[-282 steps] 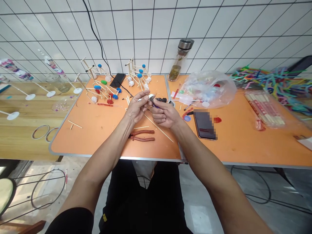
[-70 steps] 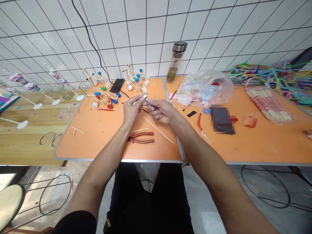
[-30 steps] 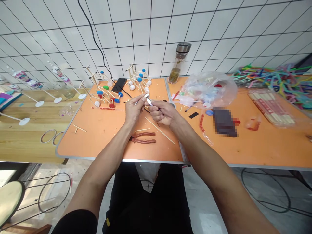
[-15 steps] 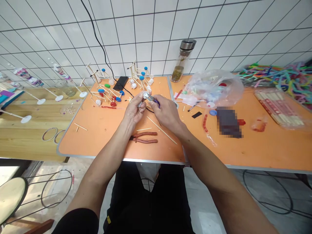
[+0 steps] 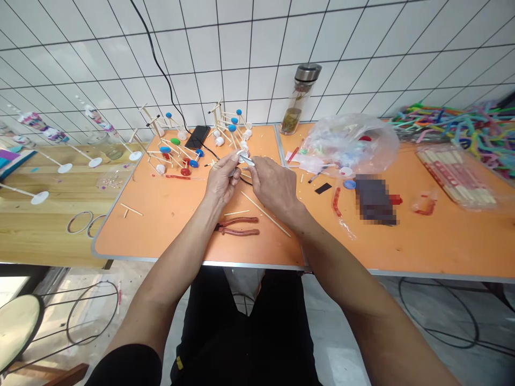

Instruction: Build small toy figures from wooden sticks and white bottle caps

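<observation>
Left hand (image 5: 222, 179): thumb and fingers clamped on a small round white cap (image 5: 242, 155), held above the middle of the orange tabletop (image 5: 161, 236). Right hand (image 5: 276, 182): fingers closed around a metal-bladed tool (image 5: 248, 161), blade at the cap's rim, handle hidden. Red-handled pliers (image 5: 243, 220) lie nearer. Far side: a lidded glass bottle (image 5: 290, 120) stands before the white tiled wall (image 5: 229, 48). A wood-grain table (image 5: 36, 236) is at left; the floor (image 5: 338, 321) is grey.

Right hand (image 5: 276, 181) has rolled back-up over the metal-tipped tool (image 5: 248, 161) (thumb uppermost a second ago); white cap (image 5: 242, 154) apparently tipped, rim showing. Dark phone (image 5: 372, 198), blue disc (image 5: 349, 184) farther right than at first.
</observation>
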Action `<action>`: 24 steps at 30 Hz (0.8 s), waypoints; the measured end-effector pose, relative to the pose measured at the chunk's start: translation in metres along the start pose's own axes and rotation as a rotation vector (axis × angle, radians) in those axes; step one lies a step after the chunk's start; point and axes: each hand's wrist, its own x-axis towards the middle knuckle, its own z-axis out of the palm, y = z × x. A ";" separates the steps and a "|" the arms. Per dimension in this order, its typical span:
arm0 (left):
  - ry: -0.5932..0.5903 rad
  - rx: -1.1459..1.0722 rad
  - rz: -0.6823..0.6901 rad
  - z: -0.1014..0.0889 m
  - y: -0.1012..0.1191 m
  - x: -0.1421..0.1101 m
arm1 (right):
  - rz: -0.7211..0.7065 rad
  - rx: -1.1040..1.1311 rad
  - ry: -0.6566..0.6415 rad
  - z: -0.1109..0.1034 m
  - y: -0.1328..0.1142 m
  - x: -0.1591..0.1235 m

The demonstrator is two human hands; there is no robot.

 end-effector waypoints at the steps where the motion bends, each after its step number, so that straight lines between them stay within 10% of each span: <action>1: 0.009 0.027 0.033 0.000 -0.002 0.000 | 0.001 -0.009 0.003 0.001 -0.001 -0.001; 8: -0.017 0.207 0.283 -0.003 -0.012 -0.001 | 0.079 0.520 0.002 -0.001 0.006 0.009; 13: -0.047 0.242 0.310 -0.005 -0.011 0.001 | 0.289 1.303 -0.519 -0.013 0.020 0.023; 20: 0.044 0.315 0.287 -0.003 -0.008 -0.001 | 0.075 0.334 0.058 0.010 0.001 0.006; 24: 0.038 0.314 0.281 -0.002 -0.008 -0.002 | 0.111 0.600 -0.039 0.009 0.007 0.012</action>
